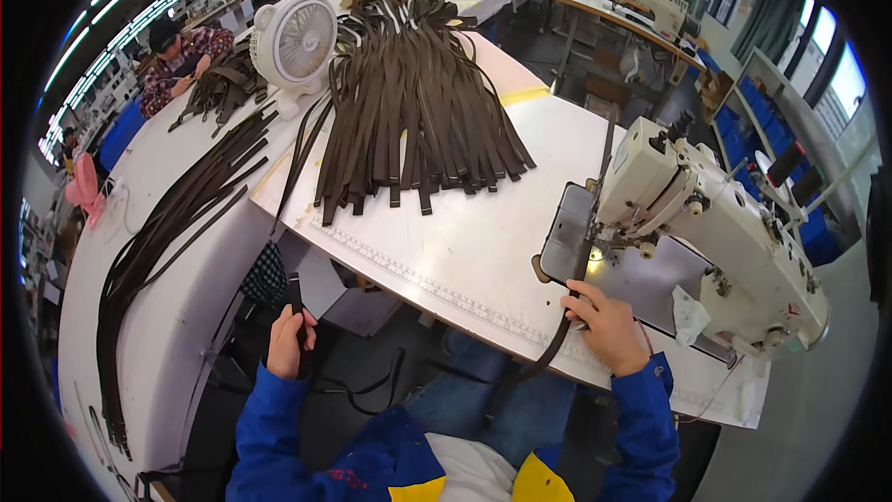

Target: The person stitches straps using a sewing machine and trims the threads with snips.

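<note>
My left hand, closed, pinches the end of a dark brown strap beyond the table's front edge. At the sewing machine, the fingers of my right hand are closed on a dark strap that lies on the tabletop. This strap runs up past the needle area beside a metal plate, and its other end drops over the table edge toward my lap. Loops of strap hang between my hands. Whether both hands hold the same strap, I cannot tell.
A thick bundle of dark straps covers the table's back left. More straps lie on the left table. A white fan stands between them. A printed ruler strip follows the front edge. Another person works at far left.
</note>
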Motion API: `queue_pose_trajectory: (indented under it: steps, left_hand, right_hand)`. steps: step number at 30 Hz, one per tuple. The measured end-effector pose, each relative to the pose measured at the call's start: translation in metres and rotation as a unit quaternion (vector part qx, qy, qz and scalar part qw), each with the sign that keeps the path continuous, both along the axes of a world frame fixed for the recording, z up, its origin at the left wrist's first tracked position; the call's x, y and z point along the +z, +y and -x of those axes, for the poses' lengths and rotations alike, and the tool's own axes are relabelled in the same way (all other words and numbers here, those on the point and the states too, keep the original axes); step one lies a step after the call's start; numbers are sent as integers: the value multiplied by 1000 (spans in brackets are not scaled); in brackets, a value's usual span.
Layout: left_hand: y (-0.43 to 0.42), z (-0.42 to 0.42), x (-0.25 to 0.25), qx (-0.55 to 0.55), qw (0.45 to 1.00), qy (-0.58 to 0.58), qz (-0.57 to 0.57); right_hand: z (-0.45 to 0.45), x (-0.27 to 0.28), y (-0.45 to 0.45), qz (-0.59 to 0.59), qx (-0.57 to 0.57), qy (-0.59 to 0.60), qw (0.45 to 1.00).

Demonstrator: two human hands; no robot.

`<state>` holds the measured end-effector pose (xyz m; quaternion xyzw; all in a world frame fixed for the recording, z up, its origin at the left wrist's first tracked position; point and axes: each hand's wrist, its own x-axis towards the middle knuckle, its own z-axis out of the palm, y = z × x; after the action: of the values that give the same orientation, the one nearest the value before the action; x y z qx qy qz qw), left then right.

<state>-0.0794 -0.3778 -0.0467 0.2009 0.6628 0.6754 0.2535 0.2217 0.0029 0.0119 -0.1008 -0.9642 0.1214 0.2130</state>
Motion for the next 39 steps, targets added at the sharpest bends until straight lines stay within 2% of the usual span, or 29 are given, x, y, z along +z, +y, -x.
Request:
queue_pose_trajectory:
  steps: [3, 5, 8, 11, 12, 14, 16, 18, 19, 21, 22, 26, 29, 33, 34, 37, 39]
  left_hand:
    - [37, -23, 31, -22, 992, -87, -84]
    - [49, -31, 45, -89, 980, -137, -115]
    - [62, -36, 47, -153, 965, -127, -173]
    - [77, -41, 44, -164, 891, -186, -380]
    - [77, -42, 51, -171, 890, -188, -378]
    - [76, -41, 48, -160, 891, -125, -407]
    - [83, -47, 65, -119, 922, -21, -368]
    - [81, -46, 67, -129, 927, 77, -344]
    - [78, -43, 63, -133, 924, 130, -335]
    - [73, -37, 68, -228, 887, 174, -362]
    - [72, -37, 70, -208, 887, 215, -352]
    - [76, -52, 97, -63, 924, 165, -338]
    - [74, -33, 94, -93, 892, 356, -262]
    - [86, -13, 93, -268, 845, 351, -300]
    - [90, -8, 90, -279, 830, 360, -320]
    - [105, -16, 96, -164, 835, 483, -209]
    - [125, -17, 105, -160, 807, 533, -199]
  right_hand:
    - [3, -2, -1, -11, -1, 2, 1000]
    - [3, -5, -1, -16, -6, 3, 1000]
    - [9, -6, -2, -7, 3, 14, 1000]
    - [4, -5, -1, -7, -5, 14, 1000]
    - [2, -5, 1, -15, -7, 7, 1000]
    - [-1, -8, 4, -8, 2, 0, 1000]
    - [-3, -6, 4, -13, -1, -28, 1000]
    - [-4, -8, 3, -7, -8, -20, 1000]
    - [-5, -9, 3, -2, -7, -21, 1000]
    - [-5, -12, 4, -3, -9, -13, 1000]
    - [-5, -12, 5, -4, -5, -8, 1000]
    - [-4, -10, 4, -5, -2, -11, 1000]
    - [-4, -11, 4, -8, 0, -7, 1000]
    - [-4, -10, 3, -12, -5, 6, 1000]
    - [-3, -10, 3, -12, -9, 11, 1000]
    - [-4, -11, 4, -21, -5, 4, 1000]
    - [-4, -12, 4, -23, -1, 13, 1000]
